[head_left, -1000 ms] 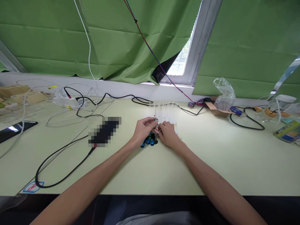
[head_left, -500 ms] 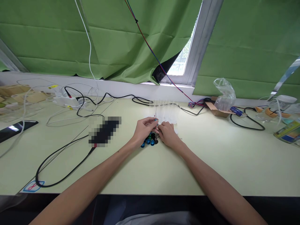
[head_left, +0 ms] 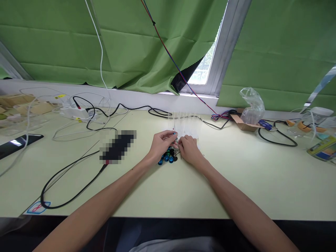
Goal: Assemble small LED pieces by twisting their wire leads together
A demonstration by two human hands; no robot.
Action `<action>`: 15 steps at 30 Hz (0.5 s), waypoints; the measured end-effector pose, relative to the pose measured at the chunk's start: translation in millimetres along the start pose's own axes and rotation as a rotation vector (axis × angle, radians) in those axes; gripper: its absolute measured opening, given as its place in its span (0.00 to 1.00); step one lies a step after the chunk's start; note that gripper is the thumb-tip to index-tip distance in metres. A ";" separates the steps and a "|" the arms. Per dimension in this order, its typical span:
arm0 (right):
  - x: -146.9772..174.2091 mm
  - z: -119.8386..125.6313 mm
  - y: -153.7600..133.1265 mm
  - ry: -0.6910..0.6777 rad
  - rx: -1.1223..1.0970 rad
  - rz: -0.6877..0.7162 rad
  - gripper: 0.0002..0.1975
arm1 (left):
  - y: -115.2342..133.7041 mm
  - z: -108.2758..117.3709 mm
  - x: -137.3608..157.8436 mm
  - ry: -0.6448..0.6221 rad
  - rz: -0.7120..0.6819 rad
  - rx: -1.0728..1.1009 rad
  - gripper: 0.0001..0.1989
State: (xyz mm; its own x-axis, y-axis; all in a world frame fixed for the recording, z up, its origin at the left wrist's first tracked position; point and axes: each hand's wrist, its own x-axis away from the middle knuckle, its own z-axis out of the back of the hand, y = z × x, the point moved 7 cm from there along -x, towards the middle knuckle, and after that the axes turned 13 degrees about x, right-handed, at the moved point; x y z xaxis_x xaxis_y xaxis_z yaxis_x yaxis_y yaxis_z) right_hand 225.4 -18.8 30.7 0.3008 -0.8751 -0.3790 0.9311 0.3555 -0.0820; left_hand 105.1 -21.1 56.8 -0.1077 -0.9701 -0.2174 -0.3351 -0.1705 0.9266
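My left hand [head_left: 162, 142] is closed in a pinch around a thin upright stem [head_left: 174, 125], with a bit of blue at the fingertips. Close beside it, my right hand [head_left: 189, 147] has its fingers curled together near the thin metal pieces; what they hold, if anything, is too small to make out. Below and between the hands lies a small pile of shiny blue round pieces [head_left: 166, 158], with some green and black ones among them. Just behind the fingers stands a row of clear plastic tubes [head_left: 187, 122], hard to see against the table.
A blurred-out dark device [head_left: 118, 145] with a black cable lies left of my hands. Farther left are a dark phone-like slab [head_left: 21, 145] and a white power strip [head_left: 75, 112]. Cables run along the back. At right stand a cardboard box [head_left: 244, 124] and a jar [head_left: 324, 148].
My right hand has shifted slightly right, opening a small gap from the left one. The left hand keeps its pinch on the stem.
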 end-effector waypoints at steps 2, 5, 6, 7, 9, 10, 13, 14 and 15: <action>-0.2 2.0 1.4 0.010 -0.026 -0.019 0.07 | 0.0 0.1 0.0 0.001 0.000 -0.003 0.17; 0.0 6.3 2.7 0.024 -0.056 -0.042 0.06 | -0.3 1.0 -0.3 0.013 0.003 -0.008 0.17; 0.1 7.7 3.0 0.029 -0.063 -0.050 0.06 | -0.3 1.3 -0.4 0.017 0.003 -0.007 0.17; 0.2 9.1 3.3 0.032 -0.069 -0.057 0.06 | -0.2 1.4 -0.4 0.018 0.002 -0.006 0.17; 0.0 11.1 3.7 0.038 -0.080 -0.068 0.07 | 0.3 1.6 -0.6 0.019 -0.004 -0.003 0.16; -0.1 11.9 3.9 0.041 -0.082 -0.072 0.07 | 0.5 1.7 -0.6 0.019 -0.006 -0.001 0.16; -0.8 13.4 4.3 0.051 -0.082 -0.078 0.06 | 0.6 1.7 -0.8 0.015 -0.012 0.003 0.16; -0.9 13.7 4.4 0.053 -0.083 -0.080 0.06 | 0.5 1.7 -0.9 0.014 -0.013 0.004 0.16; -1.0 14.0 4.4 0.054 -0.085 -0.079 0.06 | 0.5 1.7 -1.0 0.012 -0.015 0.006 0.16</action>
State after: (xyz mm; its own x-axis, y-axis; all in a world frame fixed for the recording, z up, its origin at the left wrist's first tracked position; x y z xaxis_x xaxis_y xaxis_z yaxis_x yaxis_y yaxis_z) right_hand 232.1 -21.0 43.6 0.2131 -0.8835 -0.4171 0.9299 0.3145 -0.1910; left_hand 103.5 -19.9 57.0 -0.0912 -0.9695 -0.2276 -0.3422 -0.1841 0.9214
